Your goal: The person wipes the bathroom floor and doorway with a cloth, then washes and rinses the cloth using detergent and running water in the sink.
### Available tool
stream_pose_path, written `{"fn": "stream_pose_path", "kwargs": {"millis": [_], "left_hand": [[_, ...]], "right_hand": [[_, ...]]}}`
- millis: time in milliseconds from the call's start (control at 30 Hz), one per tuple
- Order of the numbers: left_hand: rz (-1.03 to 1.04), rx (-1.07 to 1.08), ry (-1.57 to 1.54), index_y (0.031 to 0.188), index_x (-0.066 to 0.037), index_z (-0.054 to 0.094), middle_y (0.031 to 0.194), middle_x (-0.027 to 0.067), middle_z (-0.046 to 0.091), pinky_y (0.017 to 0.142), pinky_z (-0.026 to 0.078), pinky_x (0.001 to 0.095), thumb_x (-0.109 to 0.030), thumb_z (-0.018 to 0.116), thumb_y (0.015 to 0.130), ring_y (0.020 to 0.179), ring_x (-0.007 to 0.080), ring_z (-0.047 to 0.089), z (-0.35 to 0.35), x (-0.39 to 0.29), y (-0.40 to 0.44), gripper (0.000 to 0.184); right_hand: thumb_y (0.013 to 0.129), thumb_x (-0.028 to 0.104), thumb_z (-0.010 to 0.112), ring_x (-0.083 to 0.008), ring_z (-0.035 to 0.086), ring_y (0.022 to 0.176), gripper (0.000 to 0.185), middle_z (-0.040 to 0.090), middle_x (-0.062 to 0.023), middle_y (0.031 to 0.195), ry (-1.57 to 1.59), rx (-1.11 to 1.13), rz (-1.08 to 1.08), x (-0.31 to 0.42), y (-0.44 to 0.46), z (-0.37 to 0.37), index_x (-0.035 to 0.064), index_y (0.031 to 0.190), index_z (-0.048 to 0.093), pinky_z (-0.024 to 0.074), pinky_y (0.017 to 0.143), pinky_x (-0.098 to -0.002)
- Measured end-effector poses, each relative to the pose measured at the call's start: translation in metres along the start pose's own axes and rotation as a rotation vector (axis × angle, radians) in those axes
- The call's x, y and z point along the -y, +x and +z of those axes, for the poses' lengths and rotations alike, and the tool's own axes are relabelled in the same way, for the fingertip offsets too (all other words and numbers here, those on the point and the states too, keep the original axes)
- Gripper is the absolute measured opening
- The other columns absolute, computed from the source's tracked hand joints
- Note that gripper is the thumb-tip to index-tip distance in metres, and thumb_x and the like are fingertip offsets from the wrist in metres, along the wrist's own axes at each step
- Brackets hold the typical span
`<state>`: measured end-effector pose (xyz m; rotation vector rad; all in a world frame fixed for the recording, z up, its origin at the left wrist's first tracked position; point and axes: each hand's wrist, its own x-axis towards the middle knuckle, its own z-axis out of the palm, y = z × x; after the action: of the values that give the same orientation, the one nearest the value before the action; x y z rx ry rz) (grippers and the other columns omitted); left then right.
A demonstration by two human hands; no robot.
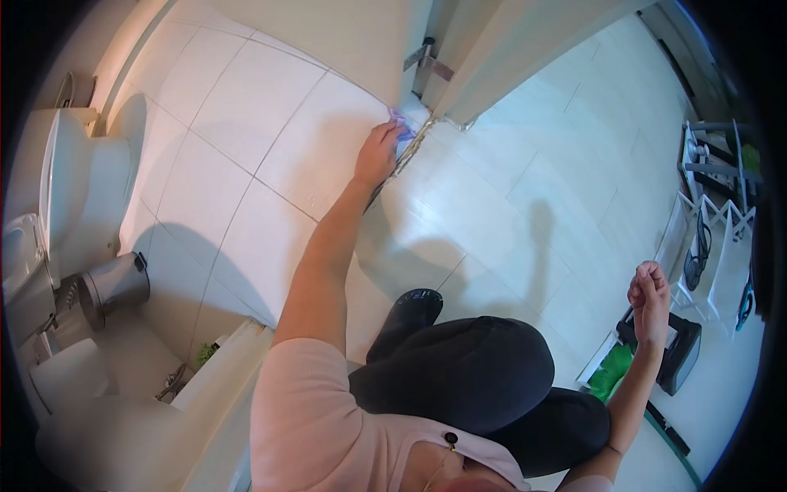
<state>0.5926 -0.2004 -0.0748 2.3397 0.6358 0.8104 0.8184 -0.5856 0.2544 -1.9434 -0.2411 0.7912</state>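
Note:
My left hand (379, 153) reaches down to the floor at the doorway, its fingers closed on a crumpled purple cloth (402, 125). The cloth touches the floor at the foot of the door frame (459, 102), by the threshold strip (412, 146), whose edge looks dark and rough. Off to the right, my right hand (650, 302) is raised above the floor in a loose fist. Nothing shows in its fingers. My bent knees in black trousers are between the two arms.
A toilet (86, 189) and a grey pedal bin (115, 289) stand at left. At right are a white rack (697, 254) holding sandals, a black object (680, 354) and something green (611, 371). An open door (344, 41) stands at the top.

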Motion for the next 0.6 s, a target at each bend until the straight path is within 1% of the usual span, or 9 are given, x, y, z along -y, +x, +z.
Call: {"fn": "stream_pose_path", "kwargs": {"millis": [67, 167, 267, 367, 467, 533, 600], "left_hand": [[0.056, -0.051, -0.028, 0.108, -0.004, 0.056, 0.114, 0.0141, 0.053, 0.093, 0.042, 0.0373, 0.001, 0.055, 0.074, 0.108, 0.0305, 0.05, 0.003, -0.001, 0.006, 0.035], [0.15, -0.016, -0.057, 0.11, -0.003, 0.057, 0.117, 0.0148, 0.052, 0.095, 0.04, 0.0369, 0.002, 0.053, 0.073, 0.111, 0.0299, 0.049, 0.013, 0.001, 0.026, 0.038], [0.25, 0.206, -0.124, 0.113, -0.002, 0.056, 0.121, 0.0155, 0.051, 0.099, 0.037, 0.0374, 0.0, 0.05, 0.075, 0.115, 0.0309, 0.046, 0.011, 0.01, 0.043, 0.038], [0.224, 0.414, -0.198, 0.113, -0.001, 0.056, 0.125, 0.015, 0.05, 0.103, 0.033, 0.038, -0.004, 0.049, 0.078, 0.119, 0.0312, 0.043, -0.012, 0.013, 0.034, 0.036], [0.182, 0.532, -0.133, 0.114, -0.003, 0.056, 0.126, 0.014, 0.05, 0.105, 0.029, 0.0399, -0.008, 0.048, 0.08, 0.121, 0.0309, 0.041, -0.042, 0.017, -0.001, 0.036], [0.227, 0.515, -0.174, 0.116, -0.003, 0.054, 0.127, 0.0148, 0.049, 0.106, 0.027, 0.0422, -0.01, 0.048, 0.081, 0.123, 0.0315, 0.04, -0.064, 0.016, -0.034, 0.036], [0.187, 0.566, -0.167, 0.116, -0.001, 0.053, 0.129, 0.019, 0.045, 0.107, 0.024, 0.044, -0.011, 0.047, 0.082, 0.126, 0.0348, 0.035, -0.087, 0.017, -0.073, 0.036]], "right_hand": [[0.09, 0.018, 0.054, -0.002, 0.038, 0.053, 0.011, 0.042, 0.0054, 0.062, -0.001, 0.004, 0.019, -0.001, 0.0, -0.003, 0.0095, 0.084, 0.05, 0.0298, 0.047, -0.0169], [0.091, 0.018, 0.053, -0.0017, 0.038, 0.053, 0.011, 0.042, 0.0058, 0.063, -0.014, 0.003, 0.024, -0.003, 0.003, -0.007, 0.0098, 0.085, 0.05, 0.0291, 0.047, -0.0167], [0.09, 0.018, 0.055, -0.0018, 0.039, 0.051, 0.011, 0.043, 0.0054, 0.06, -0.007, -0.016, 0.032, -0.005, 0.008, -0.009, 0.0094, 0.084, 0.051, 0.0297, 0.047, -0.0169], [0.09, 0.019, 0.056, -0.0016, 0.039, 0.05, 0.012, 0.043, 0.0055, 0.059, -0.03, -0.005, 0.046, -0.006, 0.012, -0.006, 0.0095, 0.084, 0.052, 0.0298, 0.047, -0.0168], [0.09, 0.02, 0.056, -0.0011, 0.039, 0.05, 0.012, 0.043, 0.0062, 0.058, -0.051, -0.013, 0.019, -0.004, 0.014, -0.009, 0.0102, 0.083, 0.052, 0.0292, 0.047, -0.0164], [0.09, 0.019, 0.056, -0.0011, 0.038, 0.051, 0.012, 0.043, 0.0063, 0.058, -0.049, -0.019, 0.017, -0.003, 0.013, -0.011, 0.0104, 0.083, 0.052, 0.0291, 0.047, -0.0162], [0.09, 0.019, 0.056, -0.0011, 0.038, 0.051, 0.011, 0.043, 0.0065, 0.059, -0.051, -0.019, 0.031, -0.006, 0.011, -0.011, 0.0105, 0.083, 0.052, 0.0291, 0.047, -0.0161]]}}
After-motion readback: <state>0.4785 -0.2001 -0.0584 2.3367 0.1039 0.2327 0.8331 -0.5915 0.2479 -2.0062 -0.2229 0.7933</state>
